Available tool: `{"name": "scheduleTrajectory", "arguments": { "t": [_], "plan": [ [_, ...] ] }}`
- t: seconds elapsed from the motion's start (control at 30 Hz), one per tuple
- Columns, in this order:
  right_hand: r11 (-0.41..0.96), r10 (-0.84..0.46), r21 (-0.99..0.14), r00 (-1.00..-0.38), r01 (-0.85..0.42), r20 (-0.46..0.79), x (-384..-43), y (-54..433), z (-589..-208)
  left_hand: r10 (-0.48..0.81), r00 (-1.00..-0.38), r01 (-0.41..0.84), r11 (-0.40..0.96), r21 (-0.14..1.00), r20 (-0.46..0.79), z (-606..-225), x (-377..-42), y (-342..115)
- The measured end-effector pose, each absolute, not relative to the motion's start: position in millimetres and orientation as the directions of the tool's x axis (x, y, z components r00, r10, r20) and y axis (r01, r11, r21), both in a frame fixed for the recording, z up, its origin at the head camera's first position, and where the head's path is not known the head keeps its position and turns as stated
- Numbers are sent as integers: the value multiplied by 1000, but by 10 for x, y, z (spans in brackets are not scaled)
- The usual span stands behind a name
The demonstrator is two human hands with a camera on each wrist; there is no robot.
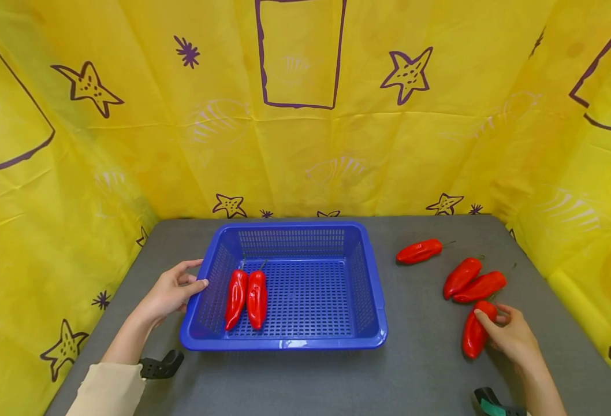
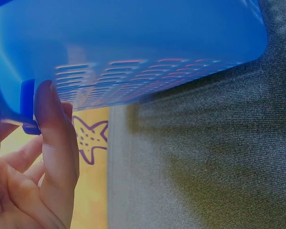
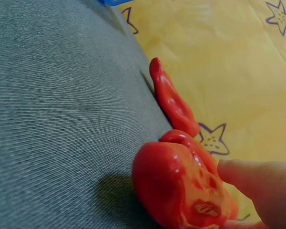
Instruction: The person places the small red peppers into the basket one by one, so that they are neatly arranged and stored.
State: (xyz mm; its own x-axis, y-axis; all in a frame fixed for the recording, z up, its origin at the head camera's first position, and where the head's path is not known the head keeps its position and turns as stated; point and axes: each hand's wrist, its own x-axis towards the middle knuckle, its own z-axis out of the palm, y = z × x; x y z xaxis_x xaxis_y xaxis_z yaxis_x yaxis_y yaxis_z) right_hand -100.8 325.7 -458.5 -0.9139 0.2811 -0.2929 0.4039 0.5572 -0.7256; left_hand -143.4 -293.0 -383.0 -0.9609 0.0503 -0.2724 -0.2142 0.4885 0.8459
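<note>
Pepper point(image 1: 474, 338) partly hides the right hand point(image 1: 513, 336) gripping it.

6 peppers point(image 1: 257, 300): smooth, glossy; basket point(image 1: 331, 344): shiny plastic; tabletop point(image 1: 420, 323): matt, ribbed cloth; backdrop point(image 1: 290, 147): creased cloth.

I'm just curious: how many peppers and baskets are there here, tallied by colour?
Red peppers: 6 (2 in the basket, 1 held by the right hand, 3 others on the table)
Blue basket: 1
Total: 7
</note>
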Motion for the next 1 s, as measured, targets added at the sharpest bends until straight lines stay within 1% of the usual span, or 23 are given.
{"name": "scheduleTrajectory", "arguments": {
  "t": [0.1, 0.3, 0.67, 1.0],
  "plan": [
    [553, 267, -724, -911, 412, -314, -994, 3240, -4573, 47, -961, -215, 494, 842, -272, -3832, -1432, -2932],
    [600, 248, -704, -925, 380, -287, -1002, 3217, -4566, 45, -959, -223, 489, 843, -279, -3834, -1431, -2929],
    [513, 285, -755, -910, 410, -301, -991, 3182, -4600, 42, -957, -228, 497, 838, -286, -3833, -1443, -2923],
    [505, 310, -759, -907, 412, -286, -975, 3165, -4608, 40, -958, -227, 498, 837, -284, -3828, -1434, -2927]
  ]
}}
